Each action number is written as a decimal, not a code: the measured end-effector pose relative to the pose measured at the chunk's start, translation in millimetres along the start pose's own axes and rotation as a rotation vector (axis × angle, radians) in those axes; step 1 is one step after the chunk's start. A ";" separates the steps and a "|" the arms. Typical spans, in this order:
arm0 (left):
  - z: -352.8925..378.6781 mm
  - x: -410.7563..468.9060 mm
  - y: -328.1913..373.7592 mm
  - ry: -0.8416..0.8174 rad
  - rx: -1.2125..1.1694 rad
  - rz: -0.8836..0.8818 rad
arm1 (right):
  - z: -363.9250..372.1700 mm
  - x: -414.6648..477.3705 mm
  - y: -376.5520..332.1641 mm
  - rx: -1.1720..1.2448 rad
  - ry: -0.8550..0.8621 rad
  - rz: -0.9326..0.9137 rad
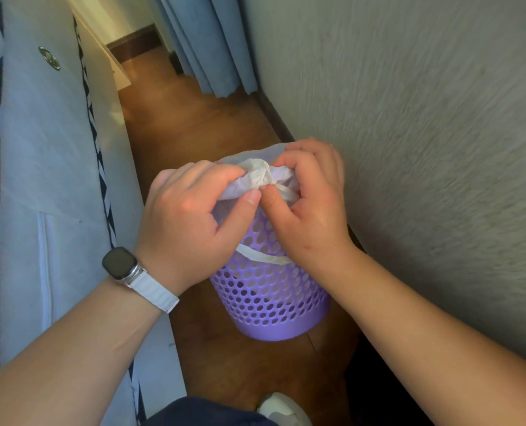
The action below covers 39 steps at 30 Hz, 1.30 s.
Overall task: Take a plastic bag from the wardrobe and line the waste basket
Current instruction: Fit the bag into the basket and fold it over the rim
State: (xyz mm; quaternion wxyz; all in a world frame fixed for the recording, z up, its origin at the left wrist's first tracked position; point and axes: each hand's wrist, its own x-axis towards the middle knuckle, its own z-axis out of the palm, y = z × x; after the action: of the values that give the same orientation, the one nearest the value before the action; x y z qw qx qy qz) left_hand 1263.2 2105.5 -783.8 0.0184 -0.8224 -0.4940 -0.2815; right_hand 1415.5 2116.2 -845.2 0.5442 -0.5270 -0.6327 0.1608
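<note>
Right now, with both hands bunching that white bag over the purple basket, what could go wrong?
The left hand and right hand both pinch the thin bag at one bunched spot; a hard pull apart might tear it.
Neither hand holds the basket, which stands free on the wooden floor, so a tug could tip or slide it.
A loose strip of the bag hangs across the basket's holed wall and might snag.

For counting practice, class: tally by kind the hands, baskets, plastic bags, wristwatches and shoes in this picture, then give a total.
Hands: 2, the left hand and right hand
Baskets: 1, the waste basket
Bags: 1, the plastic bag
Watches: 1, the wristwatch
Shoes: 1, the shoe
Total: 6
</note>
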 end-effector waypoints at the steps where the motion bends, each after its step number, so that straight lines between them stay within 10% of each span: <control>1: 0.8 0.2 -0.1 0.011 -0.013 -0.019 | 1.7 -0.9 -1.2 -0.005 0.001 0.007; 39: -2.2 -0.3 2.7 -0.018 0.111 0.011 | -1.8 0.7 -6.3 0.016 0.029 -0.084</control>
State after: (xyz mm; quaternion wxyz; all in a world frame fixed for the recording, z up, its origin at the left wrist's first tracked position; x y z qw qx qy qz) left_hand 1264.3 2103.2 -781.4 0.0611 -0.8253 -0.5045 -0.2460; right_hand 1414.0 2113.7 -839.3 0.5637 -0.4981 -0.6449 0.1351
